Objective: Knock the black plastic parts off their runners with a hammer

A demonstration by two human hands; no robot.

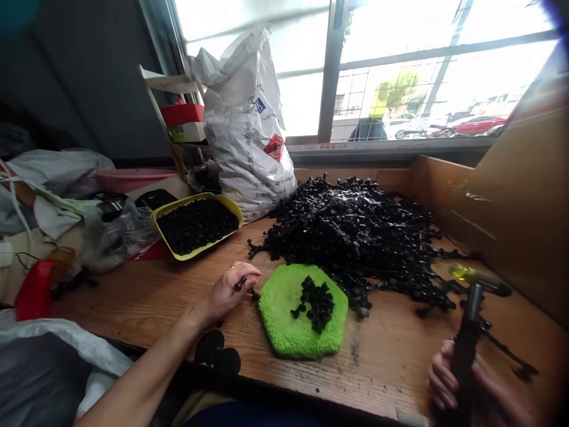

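Note:
My left hand (232,289) is on the wooden table, just left of a green hexagonal pad (284,323). Its fingers are curled round a small black piece (240,283). On the pad lies a cluster of small black parts (320,305). At the lower right, my right hand (457,379) grips the dark handle of a hammer (475,302), whose head has a yellow end and points upward. Behind the pad spreads a large heap of black branched parts (355,231).
A yellow tray (176,255) of small black pieces stands at the left, beside a tall white sack (249,130). Cardboard (511,196) borders the right side. Plastic bags (128,231) and a red object (35,290) are at the far left. Dark round shapes (217,354) lie at the front edge.

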